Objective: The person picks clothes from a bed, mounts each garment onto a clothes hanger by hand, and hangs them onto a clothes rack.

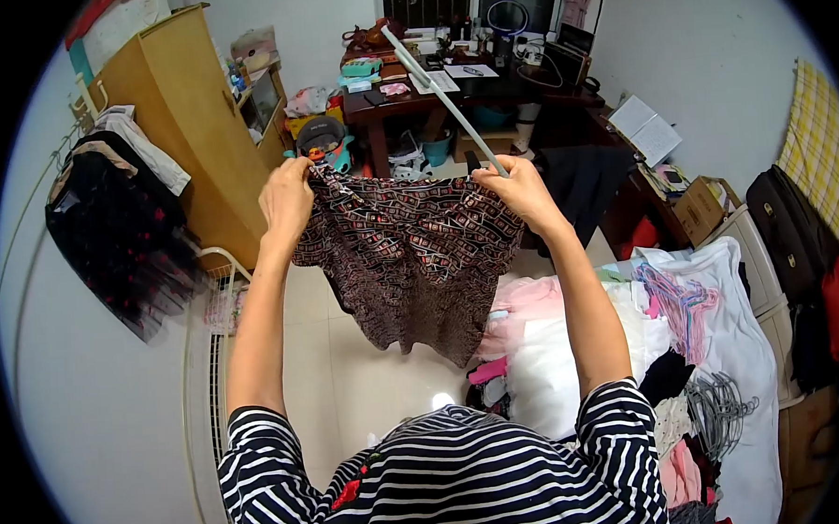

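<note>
L hand [287, 197]: fingers pinching patterned garment [409, 234] @ 1 top corner | R hand [526, 194]: gripping opp. corner + pole [450, 104] | done: garment spread | left (prob.): clothes pile [525, 318], hangers [688, 311]

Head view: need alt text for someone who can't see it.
A person's left hand and right hand hold up a dark patterned garment by its upper edge; the right also grips a long pale pole. Clothes, hangers and a white cloth lie to the right; a cluttered desk stands beyond.

One brown garment [405, 249], one grey pole [452, 106]
</note>
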Tool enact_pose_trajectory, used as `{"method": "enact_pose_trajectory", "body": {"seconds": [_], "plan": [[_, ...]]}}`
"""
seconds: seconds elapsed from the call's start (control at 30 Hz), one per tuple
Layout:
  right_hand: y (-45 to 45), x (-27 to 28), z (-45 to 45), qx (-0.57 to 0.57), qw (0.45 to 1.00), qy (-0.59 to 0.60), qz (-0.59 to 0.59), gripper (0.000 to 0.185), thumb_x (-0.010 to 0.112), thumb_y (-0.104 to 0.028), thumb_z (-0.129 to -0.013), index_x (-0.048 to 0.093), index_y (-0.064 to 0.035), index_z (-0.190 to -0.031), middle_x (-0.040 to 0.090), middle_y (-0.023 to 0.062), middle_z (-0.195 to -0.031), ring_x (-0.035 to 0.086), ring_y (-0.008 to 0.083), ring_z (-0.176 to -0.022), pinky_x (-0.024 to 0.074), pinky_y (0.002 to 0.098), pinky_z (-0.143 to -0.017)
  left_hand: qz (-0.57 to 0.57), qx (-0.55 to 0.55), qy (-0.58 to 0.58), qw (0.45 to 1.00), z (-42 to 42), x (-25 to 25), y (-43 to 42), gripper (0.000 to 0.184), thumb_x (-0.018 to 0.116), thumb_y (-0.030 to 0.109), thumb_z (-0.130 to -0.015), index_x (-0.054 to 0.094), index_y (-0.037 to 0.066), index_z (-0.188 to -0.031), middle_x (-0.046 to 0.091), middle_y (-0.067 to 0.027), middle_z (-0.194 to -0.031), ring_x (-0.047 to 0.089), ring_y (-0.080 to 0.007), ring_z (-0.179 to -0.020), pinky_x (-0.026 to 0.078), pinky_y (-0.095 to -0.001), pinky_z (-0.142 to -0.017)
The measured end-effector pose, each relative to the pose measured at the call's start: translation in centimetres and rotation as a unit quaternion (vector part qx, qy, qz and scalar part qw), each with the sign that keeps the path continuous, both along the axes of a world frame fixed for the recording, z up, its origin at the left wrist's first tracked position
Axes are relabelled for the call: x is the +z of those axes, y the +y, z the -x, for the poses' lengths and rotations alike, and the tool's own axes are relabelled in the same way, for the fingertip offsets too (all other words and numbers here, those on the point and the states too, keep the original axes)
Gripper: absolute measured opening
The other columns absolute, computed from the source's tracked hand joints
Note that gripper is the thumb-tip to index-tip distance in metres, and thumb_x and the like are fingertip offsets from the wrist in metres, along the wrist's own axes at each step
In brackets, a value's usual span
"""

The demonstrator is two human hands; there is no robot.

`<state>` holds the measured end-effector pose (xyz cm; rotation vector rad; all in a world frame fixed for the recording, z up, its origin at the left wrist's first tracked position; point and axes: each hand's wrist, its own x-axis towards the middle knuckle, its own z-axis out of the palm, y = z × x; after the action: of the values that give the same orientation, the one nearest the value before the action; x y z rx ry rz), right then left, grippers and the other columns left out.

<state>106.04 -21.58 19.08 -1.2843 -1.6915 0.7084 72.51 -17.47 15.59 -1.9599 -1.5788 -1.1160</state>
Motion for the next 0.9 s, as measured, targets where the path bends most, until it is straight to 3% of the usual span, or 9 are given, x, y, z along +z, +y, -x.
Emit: {"method": "enact_pose_trajectory", "body": {"seconds": [0.1, 0.2, 0.23, 0.3, 0.43, 0.53, 0.67, 0.83, 0.9], "plan": [[0.1, -0.1, 0.1, -0.011, 0.999, -0.037, -0.015, 0.024, 0.065, -0.021, -0.08, 0.061, 0.002, -0.076, 0.049, -0.0008, -0.058, 0.043, 0.0058, -0.057, 0.0364, 0.0256, -0.054, 0.102, 0.008, -0.089, 0.991, -0.5, 0.0, -0.4, 0.017, 0.048, 0.007, -0.089, 0.06, 0.003, -0.099, 0.065, -0.0116, -0.093, 0.063, -0.0319, -0.084, 0.048, -0.0424, -0.069], [0.3, -0.3, 0.0, -0.036, 0.998, -0.039, -0.015, 0.023, 0.068, -0.018, -0.079, 0.054, -0.0045, -0.067, 0.05, -0.0036, -0.061, 0.041, 0.0034, -0.058, 0.0339, 0.0221, -0.054, 0.225, -0.091, -0.391, 0.888, -0.6, -0.7, 0.1, 0.019, 0.047, 0.013, -0.09, 0.057, -0.001, -0.099, 0.062, -0.0237, -0.09, 0.061, -0.0373, -0.086, 0.047, -0.0431, -0.071], [0.3, -0.3, 0.0, -0.035, 0.998, -0.04, -0.015, 0.023, 0.068, -0.018, -0.079, 0.054, -0.0045, -0.067, 0.05, -0.0036, -0.061, 0.041, 0.0034, -0.058, 0.0339, 0.0221, -0.054, 0.225, -0.09, -0.392, 0.888, -0.5, -1.7, 0.7, 0.019, 0.047, 0.013, -0.09, 0.057, -0.001, -0.099, 0.062, -0.0237, -0.09, 0.061, -0.0373, -0.086, 0.047, -0.0431, -0.071], [0.2, -0.2, 0.3, -0.046, 0.998, -0.023, -0.023, 0.023, 0.068, -0.017, -0.078, 0.052, -0.0056, -0.066, 0.049, -0.0041, -0.06, 0.041, 0.0035, -0.058, 0.0338, 0.0218, -0.054, 0.031, -0.064, -0.214, 0.974, -0.6, -2.8, 1.0, 0.021, 0.049, 0.018, -0.091, 0.056, -0.001, -0.095, 0.061, -0.0224, -0.088, 0.06, -0.0361, -0.085, 0.045, -0.0435, -0.073], [0.7, -0.7, 0.7, -0.069, 0.995, -0.015, -0.07, 0.026, 0.063, -0.022, -0.079, 0.058, 0.0023, -0.071, 0.045, 0.001, -0.053, 0.04, 0.0067, -0.053, 0.0359, 0.0276, -0.051, -0.022, -0.046, -0.123, 0.991, -2.8, -2.9, -0.6, 0.039, 0.066, 0.03, -0.08, 0.051, -0.003, -0.095, 0.048, -0.0175, -0.093, 0.048, -0.034, -0.091, 0.04, -0.04, -0.08], [0.5, -0.5, 0.9, -0.066, 0.995, 0.022, -0.074, 0.031, 0.068, -0.019, -0.08, 0.046, -0.0063, -0.062, 0.044, -0.0051, -0.06, 0.038, 0.0029, -0.059, 0.0317, 0.0211, -0.054, -0.034, -0.039, -0.065, 0.997, -3.1, -3.3, -0.9, 0.035, 0.068, 0.016, -0.073, 0.049, -0.002, -0.096, 0.046, -0.0178, -0.095, 0.046, -0.0353, -0.092, 0.04, -0.0416, -0.079], [-0.6, 0.1, 0.8, -0.075, 0.994, 0.006, -0.081, 0.032, 0.067, -0.021, -0.081, 0.047, -0.0045, -0.062, 0.041, -0.0056, -0.057, 0.037, 0.0038, -0.057, 0.0316, 0.0232, -0.051, -0.001, -0.031, -0.061, 0.998, -2.0, -4.9, 0.3, 0.033, 0.057, -0.009, -0.064, 0.048, 0.0, -0.095, 0.045, -0.0185, -0.096, 0.047, -0.0372, -0.092, 0.041, -0.0439, -0.077], [0.8, -2.0, -0.9, -0.111, 0.983, -0.054, -0.137, 0.035, 0.065, -0.021, -0.077, 0.044, 0.0017, -0.06, 0.038, 0.008, -0.05, 0.035, 0.0109, -0.053, 0.0364, 0.032, -0.05, -0.033, -0.044, -0.119, 0.991, -0.9, -4.1, -0.2, 0.027, 0.054, -0.008, -0.068, 0.05, -0.001, -0.093, 0.05, -0.019, -0.091, 0.055, -0.0395, -0.079, 0.045, -0.0454, -0.07], [1.0, -2.6, -0.9, -0.129, 0.983, -0.044, -0.126, 0.034, 0.065, -0.02, -0.077, 0.046, 0.0026, -0.061, 0.041, 0.0095, -0.051, 0.036, 0.0113, -0.053, 0.0371, 0.0322, -0.05, 0.121, -0.063, -0.256, 0.957, -0.6, -3.9, 0.0, 0.016, 0.055, -0.005, -0.073, 0.055, -0.001, -0.089, 0.058, -0.0142, -0.08, 0.06, -0.0314, -0.07, 0.048, -0.0385, -0.063]]}}
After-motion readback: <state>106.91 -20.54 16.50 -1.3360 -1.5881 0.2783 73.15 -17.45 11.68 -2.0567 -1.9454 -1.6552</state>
